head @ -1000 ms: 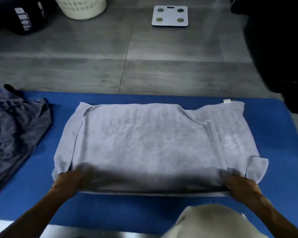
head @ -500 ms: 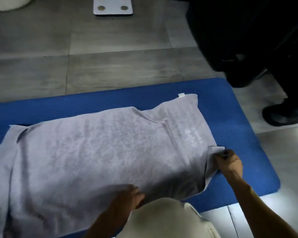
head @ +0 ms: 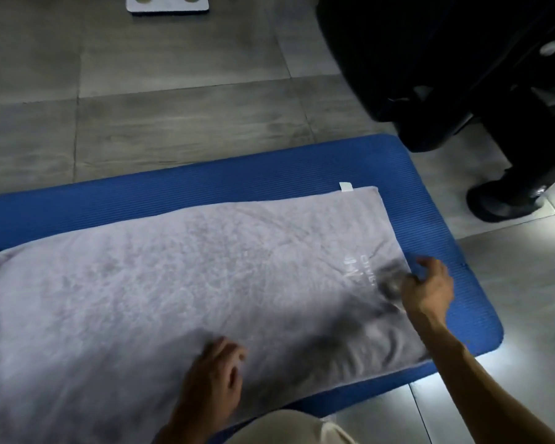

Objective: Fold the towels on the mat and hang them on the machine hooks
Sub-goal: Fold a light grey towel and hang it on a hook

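A light grey towel lies folded lengthwise and flat on the blue mat, with a small white tag at its far right corner and pale lettering near the right end. My left hand rests on the towel near its front edge, fingers loosely bent on the cloth. At the towel's right edge is my right hand, fingers curled at the cloth; the hand is blurred, and whether it pinches the edge is unclear.
Grey floor tiles surround the mat. A white bathroom scale lies at the back. A dark machine with a black foot stands at the right, close to the mat's far right corner. My pale-clothed knee is at the bottom.
The view has swung right. My right hand flattened the loose flap at the towel's right front corner and moved up along the right edge. My left hand slid right along the front edge.
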